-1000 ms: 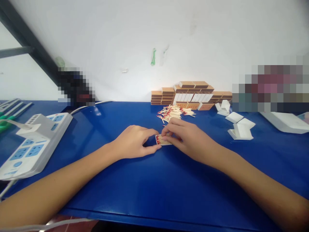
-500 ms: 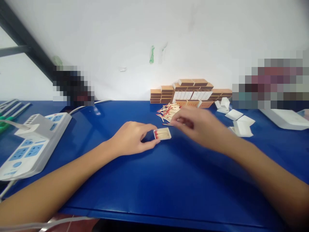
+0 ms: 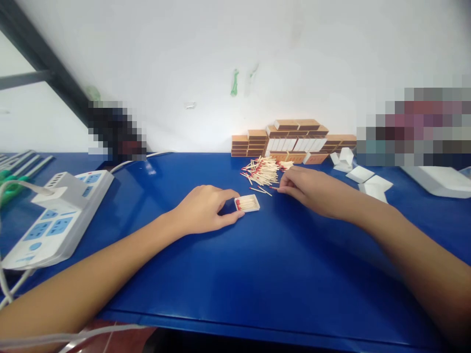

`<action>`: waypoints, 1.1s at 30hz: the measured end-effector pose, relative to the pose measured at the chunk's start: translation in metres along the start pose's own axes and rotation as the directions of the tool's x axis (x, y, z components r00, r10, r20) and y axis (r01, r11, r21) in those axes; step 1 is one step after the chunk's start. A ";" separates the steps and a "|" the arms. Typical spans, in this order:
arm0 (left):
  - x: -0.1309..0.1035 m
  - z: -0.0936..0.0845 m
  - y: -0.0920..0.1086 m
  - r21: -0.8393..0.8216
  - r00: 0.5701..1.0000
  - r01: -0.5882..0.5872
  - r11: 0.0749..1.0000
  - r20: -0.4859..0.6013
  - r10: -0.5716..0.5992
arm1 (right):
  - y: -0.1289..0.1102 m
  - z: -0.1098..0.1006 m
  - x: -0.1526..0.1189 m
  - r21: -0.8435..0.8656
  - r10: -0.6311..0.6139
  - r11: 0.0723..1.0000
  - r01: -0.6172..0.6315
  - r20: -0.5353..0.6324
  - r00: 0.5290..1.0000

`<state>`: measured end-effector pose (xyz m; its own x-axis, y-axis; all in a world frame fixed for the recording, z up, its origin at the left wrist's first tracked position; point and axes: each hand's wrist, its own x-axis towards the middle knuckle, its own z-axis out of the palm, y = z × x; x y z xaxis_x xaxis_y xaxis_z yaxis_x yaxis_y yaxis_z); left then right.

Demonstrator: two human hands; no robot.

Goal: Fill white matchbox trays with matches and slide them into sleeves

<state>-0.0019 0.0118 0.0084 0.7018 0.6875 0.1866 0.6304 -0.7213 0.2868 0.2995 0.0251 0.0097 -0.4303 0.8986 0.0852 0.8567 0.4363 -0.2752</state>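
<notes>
A small white matchbox tray (image 3: 252,203) holds several red-tipped matches lying side by side, heads to the left. Thumb and fingers of my left hand (image 3: 209,210) grip the tray's left end on the blue table (image 3: 221,274). To the right of the tray, my right hand (image 3: 312,191) pinches a match (image 3: 274,188) whose red head points left. A loose pile of matches (image 3: 263,171) lies behind the tray, with a couple of single matches in front of the pile.
Stacked matchboxes (image 3: 287,131) stand against the wall behind the pile. Folded white paper pieces (image 3: 360,174) and a white container (image 3: 437,181) lie at the right. A power strip (image 3: 62,220) with cables occupies the left, near green-handled tools (image 3: 14,181).
My right hand has moved right, away from the front of the pile, uncovering more matches there. My left hand stays on the tray. The view has shifted slightly.
</notes>
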 end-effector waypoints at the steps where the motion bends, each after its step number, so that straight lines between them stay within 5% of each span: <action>1: 0.000 0.000 0.000 0.000 1.000 0.002 1.000 0.002 -0.002 | -0.006 -0.002 -0.001 0.020 -0.015 1.000 0.016 -0.037 0.999; 5: -0.001 0.002 0.001 -0.014 1.000 -0.012 1.000 -0.023 0.011 | -0.041 0.001 -0.005 0.188 -0.100 0.974 0.129 -0.160 0.982; 12: -0.002 0.003 0.000 -0.031 0.999 -0.038 0.999 -0.023 0.037 | -0.073 0.024 -0.008 0.185 -0.194 0.963 0.195 -0.025 0.981; 24: -0.002 0.001 0.002 -0.045 0.998 -0.035 0.998 -0.062 0.032 | -0.056 0.013 -0.006 0.100 -0.234 0.963 0.251 -0.159 0.959; 33: -0.002 0.002 0.002 -0.056 0.999 0.005 0.998 -0.045 -0.007 | 0.012 -0.007 0.008 -0.059 0.120 0.986 -0.156 -0.403 0.907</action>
<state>-0.0011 0.0086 0.0064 0.6816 0.6957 0.2268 0.6142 -0.7124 0.3396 0.3079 0.0378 0.0143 -0.1733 0.8858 0.4305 0.9285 0.2927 -0.2285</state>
